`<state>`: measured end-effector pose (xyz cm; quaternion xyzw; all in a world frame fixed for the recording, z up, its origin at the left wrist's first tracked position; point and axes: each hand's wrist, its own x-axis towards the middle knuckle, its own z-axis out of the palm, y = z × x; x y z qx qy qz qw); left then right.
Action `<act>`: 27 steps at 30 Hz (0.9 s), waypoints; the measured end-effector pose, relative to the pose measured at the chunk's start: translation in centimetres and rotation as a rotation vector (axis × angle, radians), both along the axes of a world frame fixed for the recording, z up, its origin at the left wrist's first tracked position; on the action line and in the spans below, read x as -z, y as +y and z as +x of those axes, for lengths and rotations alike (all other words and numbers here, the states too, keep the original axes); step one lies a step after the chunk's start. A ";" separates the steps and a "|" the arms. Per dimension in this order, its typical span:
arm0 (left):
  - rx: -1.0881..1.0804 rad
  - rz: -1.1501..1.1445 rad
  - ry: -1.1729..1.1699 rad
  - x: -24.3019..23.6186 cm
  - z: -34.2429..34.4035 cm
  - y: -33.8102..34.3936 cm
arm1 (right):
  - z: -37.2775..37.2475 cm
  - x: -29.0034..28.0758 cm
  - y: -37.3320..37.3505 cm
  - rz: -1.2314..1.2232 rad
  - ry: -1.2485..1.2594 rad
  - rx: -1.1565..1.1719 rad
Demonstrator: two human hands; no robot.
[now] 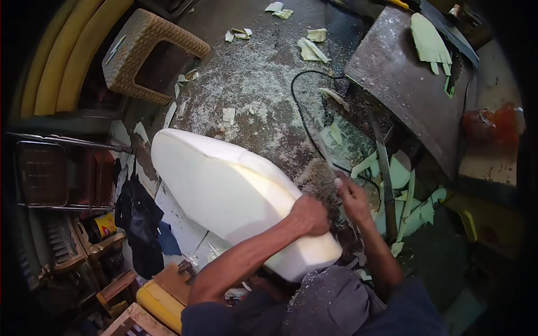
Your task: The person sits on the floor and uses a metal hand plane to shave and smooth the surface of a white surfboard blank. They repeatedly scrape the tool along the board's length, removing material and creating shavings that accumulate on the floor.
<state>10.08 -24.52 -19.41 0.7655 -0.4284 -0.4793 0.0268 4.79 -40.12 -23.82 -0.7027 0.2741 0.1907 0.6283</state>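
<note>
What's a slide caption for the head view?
Left hand on a white foam piece, right hand holding a thin tool.

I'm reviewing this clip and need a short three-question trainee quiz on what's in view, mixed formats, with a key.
1. True or false: the left hand is on the white foam piece.
2. The right hand holds: A) a hammer, B) a thin, blurred tool, C) a paintbrush.
3. What woven piece of furniture is at the upper left?

Key: 1. True. 2. B. 3. A stool.
</note>
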 end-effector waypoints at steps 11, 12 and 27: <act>0.022 -0.266 -0.198 -12.3 -3.1 8.6 | 8.0 -7.3 8.1 -0.157 -0.675 -0.681; 0.021 -0.272 -0.164 -14.0 -3.7 9.7 | 8.9 -9.1 8.7 -0.064 -0.640 -0.710; 0.229 -0.175 -0.449 -17.4 -20.5 16.6 | 4.3 -8.5 13.5 -0.397 -1.478 -1.252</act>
